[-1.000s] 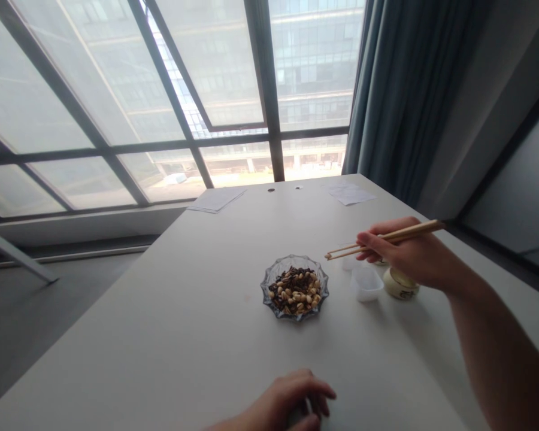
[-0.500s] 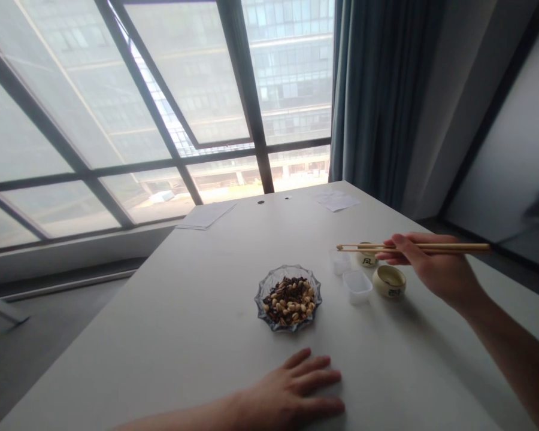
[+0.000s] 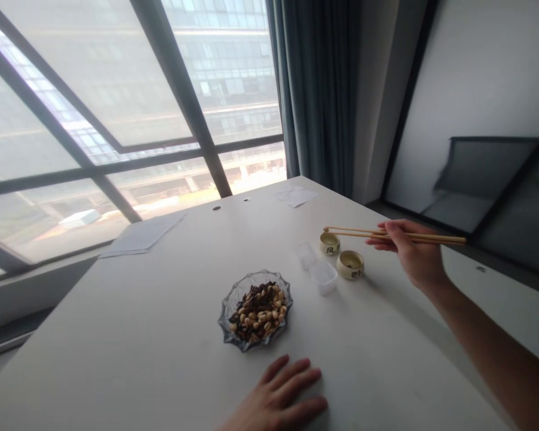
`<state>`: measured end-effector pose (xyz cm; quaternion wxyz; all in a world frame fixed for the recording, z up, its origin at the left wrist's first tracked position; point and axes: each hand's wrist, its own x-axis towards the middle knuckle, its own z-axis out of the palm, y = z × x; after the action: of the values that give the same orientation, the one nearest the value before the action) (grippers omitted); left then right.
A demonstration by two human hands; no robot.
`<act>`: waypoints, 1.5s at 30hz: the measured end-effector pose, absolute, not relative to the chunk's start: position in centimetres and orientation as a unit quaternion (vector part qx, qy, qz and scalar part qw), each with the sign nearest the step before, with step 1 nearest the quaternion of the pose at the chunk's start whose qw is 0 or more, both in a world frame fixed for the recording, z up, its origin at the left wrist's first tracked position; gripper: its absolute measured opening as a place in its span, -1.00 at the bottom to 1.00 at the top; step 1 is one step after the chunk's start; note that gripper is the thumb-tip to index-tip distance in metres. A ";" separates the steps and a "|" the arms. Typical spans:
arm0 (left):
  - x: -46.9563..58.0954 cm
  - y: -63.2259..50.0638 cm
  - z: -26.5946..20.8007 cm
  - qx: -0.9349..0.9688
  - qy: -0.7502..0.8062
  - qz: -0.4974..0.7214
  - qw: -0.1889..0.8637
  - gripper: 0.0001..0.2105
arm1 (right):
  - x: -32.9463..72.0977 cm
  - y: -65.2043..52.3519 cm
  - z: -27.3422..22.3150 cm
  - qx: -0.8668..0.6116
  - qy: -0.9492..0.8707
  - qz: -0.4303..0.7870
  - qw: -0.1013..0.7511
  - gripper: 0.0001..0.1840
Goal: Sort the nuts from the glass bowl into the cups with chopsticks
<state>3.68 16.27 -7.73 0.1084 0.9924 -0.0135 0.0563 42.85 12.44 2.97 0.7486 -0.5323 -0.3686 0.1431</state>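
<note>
Aloft, right hand (image 3: pixel 417 254) gripping chopsticks (image 3: pixel 431 238), left hand (image 3: pixel 281 396) low, splayed palm down, empty.

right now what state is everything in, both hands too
right hand, closed around the chopsticks
chopsticks, raised, tips close together, possibly pinching a small piece
left hand, open, fingers spread
glass bowl, upright, partly filled with nuts and seeds
two ceramic cups, upright, uncovered
near plastic container, upright, open-topped
window pane, ajar
curtain, hanging in folds
</note>
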 end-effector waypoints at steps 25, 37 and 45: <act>4.1 14.9 -5.0 0.982 0.033 0.055 0.180 -0.49 | 45.3 16.0 -2.0 -0.514 -0.275 0.208 0.786 -0.54; 4.0 14.7 -7.0 0.985 0.035 0.069 0.156 -0.59 | 33.7 10.6 0.6 -0.519 -0.384 0.364 0.671 -0.47; 4.0 14.7 -7.3 0.983 0.029 0.063 0.168 -0.56 | 29.5 9.8 -1.2 -0.508 -0.437 0.418 0.613 -0.40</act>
<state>3.99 14.72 -7.28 0.1679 0.9833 0.0293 0.0634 29.47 9.84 -1.18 0.6134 -0.5080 -0.4371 0.4179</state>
